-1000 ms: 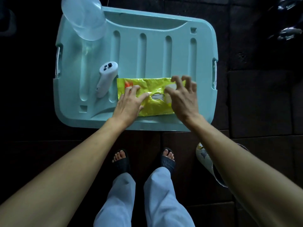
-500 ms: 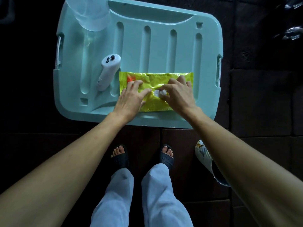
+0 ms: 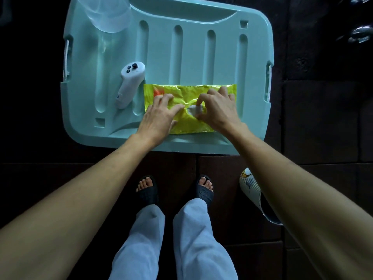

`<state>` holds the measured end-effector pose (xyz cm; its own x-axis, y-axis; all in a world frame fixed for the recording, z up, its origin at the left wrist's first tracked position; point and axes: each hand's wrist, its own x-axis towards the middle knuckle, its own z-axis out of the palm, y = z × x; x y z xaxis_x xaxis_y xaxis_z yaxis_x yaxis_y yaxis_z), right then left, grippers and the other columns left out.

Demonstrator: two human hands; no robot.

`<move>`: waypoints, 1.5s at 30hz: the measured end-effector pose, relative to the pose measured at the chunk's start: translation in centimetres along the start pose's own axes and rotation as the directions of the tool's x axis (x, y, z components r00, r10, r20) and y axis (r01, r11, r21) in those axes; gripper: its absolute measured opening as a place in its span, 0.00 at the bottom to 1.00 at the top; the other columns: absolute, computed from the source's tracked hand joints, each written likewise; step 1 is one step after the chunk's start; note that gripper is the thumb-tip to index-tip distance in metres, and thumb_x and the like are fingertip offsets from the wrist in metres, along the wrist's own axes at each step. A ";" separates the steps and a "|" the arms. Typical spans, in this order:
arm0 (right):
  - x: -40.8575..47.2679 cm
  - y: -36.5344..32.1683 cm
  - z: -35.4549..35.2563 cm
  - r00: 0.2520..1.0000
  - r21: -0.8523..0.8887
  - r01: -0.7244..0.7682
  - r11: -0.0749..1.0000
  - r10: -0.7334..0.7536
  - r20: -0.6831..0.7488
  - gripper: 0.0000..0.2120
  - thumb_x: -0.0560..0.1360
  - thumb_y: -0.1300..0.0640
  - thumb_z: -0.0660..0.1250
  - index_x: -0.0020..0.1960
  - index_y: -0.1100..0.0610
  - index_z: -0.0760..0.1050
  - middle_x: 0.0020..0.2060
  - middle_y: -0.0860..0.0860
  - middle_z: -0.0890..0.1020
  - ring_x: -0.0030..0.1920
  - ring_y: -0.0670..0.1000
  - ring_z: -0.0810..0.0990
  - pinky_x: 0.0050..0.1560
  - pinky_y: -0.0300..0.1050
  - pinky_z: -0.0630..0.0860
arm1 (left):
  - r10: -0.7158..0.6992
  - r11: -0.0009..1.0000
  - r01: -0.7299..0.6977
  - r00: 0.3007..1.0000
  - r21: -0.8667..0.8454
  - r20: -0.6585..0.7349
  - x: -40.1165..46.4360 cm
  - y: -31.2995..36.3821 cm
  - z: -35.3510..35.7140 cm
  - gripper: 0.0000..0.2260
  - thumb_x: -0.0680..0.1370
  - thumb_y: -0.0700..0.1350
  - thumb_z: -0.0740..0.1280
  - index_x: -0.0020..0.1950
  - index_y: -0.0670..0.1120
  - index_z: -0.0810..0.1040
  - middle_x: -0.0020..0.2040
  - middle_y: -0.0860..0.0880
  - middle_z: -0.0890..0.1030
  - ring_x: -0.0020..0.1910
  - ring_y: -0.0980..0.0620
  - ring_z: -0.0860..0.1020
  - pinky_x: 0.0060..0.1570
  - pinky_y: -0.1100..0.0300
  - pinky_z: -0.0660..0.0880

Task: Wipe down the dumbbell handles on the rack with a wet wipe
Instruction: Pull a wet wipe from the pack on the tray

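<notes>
A yellow-green pack of wet wipes (image 3: 187, 124) lies flat on a teal plastic bin lid (image 3: 181, 57). My left hand (image 3: 159, 118) presses down on the pack's left half with spread fingers. My right hand (image 3: 218, 112) pinches a white wipe (image 3: 194, 110) that sticks out of the opening in the middle of the pack. Shiny dumbbell ends (image 3: 361, 34) show faintly in the dark at the top right; their handles are hidden.
A white handheld controller (image 3: 130, 83) lies on the lid left of the pack. A clear plastic bottle (image 3: 109, 13) stands at the lid's back left. A small bin (image 3: 260, 199) sits on the dark floor tiles by my right foot.
My right hand came down from above the pack's opening onto it, and its fingertips closed on the white wipe. My left hand kept pressing the pack.
</notes>
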<state>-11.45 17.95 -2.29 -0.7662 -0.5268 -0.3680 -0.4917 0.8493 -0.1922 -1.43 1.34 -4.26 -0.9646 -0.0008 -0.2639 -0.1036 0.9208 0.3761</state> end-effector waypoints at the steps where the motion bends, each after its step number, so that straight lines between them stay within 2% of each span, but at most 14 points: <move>1: 0.0 0.0 -0.2 1.000 0.014 -0.002 1.000 0.002 0.015 0.15 0.75 0.40 0.66 0.53 0.49 0.80 0.53 0.50 0.78 0.60 0.58 0.69 0.54 0.53 0.65 | 0.001 1.000 -0.001 1.000 0.000 0.002 0.0 0.0 0.0 0.24 0.76 0.41 0.73 0.72 0.48 0.74 0.71 0.40 0.69 0.70 0.38 0.67 0.62 0.42 0.74; 4: -0.1 0.2 -0.6 1.000 0.071 -0.015 0.997 0.013 0.026 0.19 0.73 0.36 0.67 0.52 0.51 0.80 0.53 0.50 0.78 0.61 0.58 0.69 0.55 0.53 0.64 | 0.001 1.000 -0.001 1.000 -0.001 0.013 0.1 -0.1 -0.2 0.24 0.77 0.42 0.73 0.72 0.48 0.74 0.71 0.40 0.68 0.69 0.39 0.66 0.62 0.43 0.73; 9: -0.1 0.8 -1.1 0.998 0.202 -0.017 0.979 0.004 0.062 0.17 0.72 0.39 0.71 0.50 0.52 0.82 0.51 0.50 0.79 0.60 0.57 0.69 0.57 0.54 0.69 | -0.031 0.998 0.032 0.999 -0.062 0.020 0.3 0.1 -0.6 0.21 0.79 0.42 0.71 0.71 0.49 0.75 0.70 0.42 0.69 0.69 0.40 0.66 0.65 0.43 0.72; 12: 0.0 1.3 -1.4 0.998 0.293 -0.007 0.956 -0.011 0.059 0.11 0.71 0.46 0.75 0.49 0.52 0.82 0.51 0.50 0.80 0.58 0.58 0.70 0.57 0.56 0.71 | -0.108 0.977 0.104 0.994 -0.185 -0.008 0.5 0.5 -0.9 0.16 0.80 0.48 0.69 0.68 0.49 0.77 0.68 0.42 0.71 0.68 0.42 0.68 0.66 0.43 0.71; 17: -0.2 1.9 -2.2 0.998 0.480 0.040 0.877 -0.058 0.022 0.06 0.72 0.51 0.75 0.47 0.50 0.80 0.41 0.42 0.80 0.52 0.52 0.71 0.48 0.45 0.67 | -0.165 0.916 0.148 0.986 -0.374 -0.014 1.2 1.4 -1.7 0.17 0.80 0.55 0.69 0.68 0.54 0.78 0.64 0.45 0.76 0.66 0.42 0.70 0.68 0.44 0.68; 20: -0.3 1.8 -3.2 0.997 0.573 0.080 0.816 -0.076 -0.031 0.04 0.72 0.55 0.75 0.45 0.52 0.80 0.39 0.45 0.81 0.43 0.43 0.75 0.45 0.35 0.67 | -0.132 0.873 0.131 0.991 -0.470 0.031 1.8 1.9 -2.3 0.17 0.80 0.52 0.70 0.68 0.52 0.79 0.62 0.44 0.78 0.64 0.43 0.74 0.68 0.47 0.68; 22: -0.2 1.6 -3.9 0.997 0.630 0.075 0.773 -0.058 -0.048 0.04 0.71 0.58 0.74 0.45 0.55 0.80 0.37 0.47 0.80 0.37 0.42 0.75 0.41 0.36 0.69 | -0.144 0.776 0.149 0.988 -0.613 0.057 2.1 2.3 -3.1 0.14 0.79 0.50 0.71 0.64 0.50 0.80 0.58 0.44 0.82 0.59 0.48 0.79 0.63 0.52 0.73; 25: -0.2 1.5 -5.0 1.000 0.722 0.000 0.692 -0.020 0.018 0.06 0.72 0.57 0.74 0.47 0.51 0.80 0.37 0.51 0.80 0.35 0.46 0.76 0.38 0.42 0.72 | -0.210 0.484 0.286 0.955 -0.827 0.208 2.3 3.0 -4.6 0.08 0.81 0.44 0.70 0.59 0.47 0.78 0.48 0.48 0.83 0.45 0.60 0.81 0.47 0.64 0.77; 29: -1.3 1.6 -6.0 0.997 0.814 -0.067 0.577 0.010 0.075 0.11 0.73 0.56 0.75 0.55 0.54 0.80 0.39 0.55 0.80 0.34 0.47 0.78 0.36 0.41 0.74 | -0.294 0.151 0.354 0.907 -0.923 0.300 1.9 3.7 -5.8 0.09 0.80 0.40 0.71 0.58 0.47 0.76 0.48 0.48 0.83 0.46 0.56 0.82 0.47 0.61 0.80; 31: -2.0 1.4 -6.2 0.993 0.856 -0.113 0.505 0.037 0.110 0.14 0.75 0.55 0.74 0.59 0.58 0.80 0.41 0.59 0.80 0.35 0.48 0.79 0.36 0.41 0.76 | -0.336 0.082 0.335 0.896 -0.939 0.290 1.6 4.0 -6.1 0.08 0.79 0.37 0.70 0.55 0.47 0.76 0.46 0.48 0.83 0.45 0.54 0.82 0.47 0.60 0.81; 35: -2.8 1.0 -5.7 0.970 0.889 -0.242 0.388 0.108 0.217 0.16 0.76 0.60 0.72 0.62 0.63 0.77 0.43 0.63 0.81 0.36 0.51 0.77 0.35 0.39 0.75 | -0.376 0.167 0.286 0.903 -0.944 0.207 1.1 3.9 -6.0 0.13 0.76 0.32 0.72 0.56 0.46 0.77 0.47 0.45 0.83 0.42 0.51 0.83 0.47 0.56 0.83; 39: -3.2 1.2 -5.5 0.960 0.893 -0.277 0.353 0.138 0.244 0.14 0.74 0.66 0.71 0.59 0.63 0.79 0.41 0.61 0.81 0.32 0.48 0.76 0.33 0.37 0.72 | -0.408 0.308 0.252 0.906 -0.918 0.112 0.6 3.9 -5.9 0.16 0.75 0.32 0.74 0.59 0.45 0.77 0.48 0.45 0.83 0.42 0.51 0.83 0.42 0.58 0.83; 41: -3.4 1.1 -5.3 0.965 0.885 -0.248 0.394 0.180 0.191 0.13 0.74 0.63 0.73 0.58 0.60 0.81 0.43 0.61 0.83 0.34 0.47 0.77 0.34 0.37 0.72 | -0.419 0.399 0.253 0.905 -0.882 0.070 0.6 3.9 -5.5 0.16 0.75 0.32 0.73 0.59 0.47 0.78 0.46 0.48 0.82 0.41 0.51 0.82 0.41 0.58 0.83; 45: -3.8 0.8 -4.4 0.940 0.796 -0.218 0.565 0.340 0.017 0.12 0.73 0.62 0.71 0.57 0.57 0.81 0.44 0.54 0.82 0.37 0.44 0.76 0.39 0.35 0.73 | -0.499 0.573 0.307 0.866 -0.760 -0.025 0.6 3.0 -3.8 0.15 0.76 0.35 0.72 0.59 0.49 0.79 0.44 0.53 0.79 0.44 0.51 0.79 0.48 0.50 0.82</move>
<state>-10.73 20.45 2.94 -0.8805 -0.2063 -0.4267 0.2187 0.6219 -0.7519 -3.24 2.57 0.12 -0.7901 -0.4699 -0.3935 -0.5402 0.2304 0.8094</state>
